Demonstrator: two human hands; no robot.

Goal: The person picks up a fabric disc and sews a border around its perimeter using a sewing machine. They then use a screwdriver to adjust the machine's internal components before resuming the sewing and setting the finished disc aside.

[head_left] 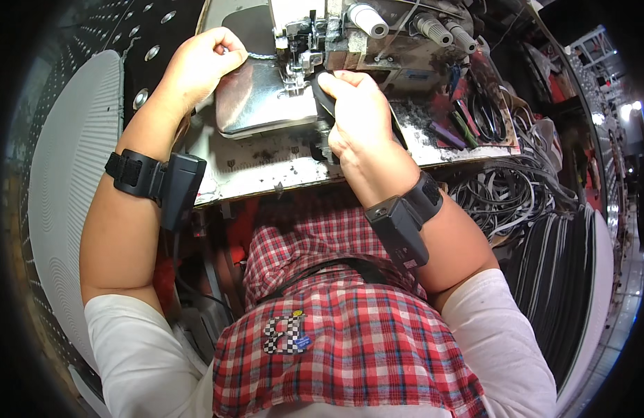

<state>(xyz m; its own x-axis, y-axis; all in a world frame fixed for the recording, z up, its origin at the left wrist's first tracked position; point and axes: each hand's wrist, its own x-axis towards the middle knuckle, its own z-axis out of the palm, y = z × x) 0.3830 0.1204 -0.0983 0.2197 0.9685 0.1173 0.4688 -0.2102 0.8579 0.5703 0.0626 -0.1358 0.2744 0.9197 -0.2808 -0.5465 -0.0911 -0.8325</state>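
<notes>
First: From the head view, where does the work lie from your hands?

Second: The pale twisted thread (261, 56) starts at your left hand (214, 61) and runs right to the sewing machine (299, 59), above the shiny metal plate (266, 97). The dark strip (323, 97) lies at your right hand's (360, 104) thumb, just right of the presser foot.

First: And how are you holding yourself?

Second: Both your forearms reach up and inward, elbows bent. Your left thumb and fingers pinch the thread; your right thumb and forefinger close on the strip, its far end hidden.

First: Your counts?

Second: One thread, one strip at your hand, two black wrist devices (182, 187), one per arm, and three pale knobs (368, 21) on the machine. The many strips (506, 195) heaped to your right overlap too much to count.
</notes>
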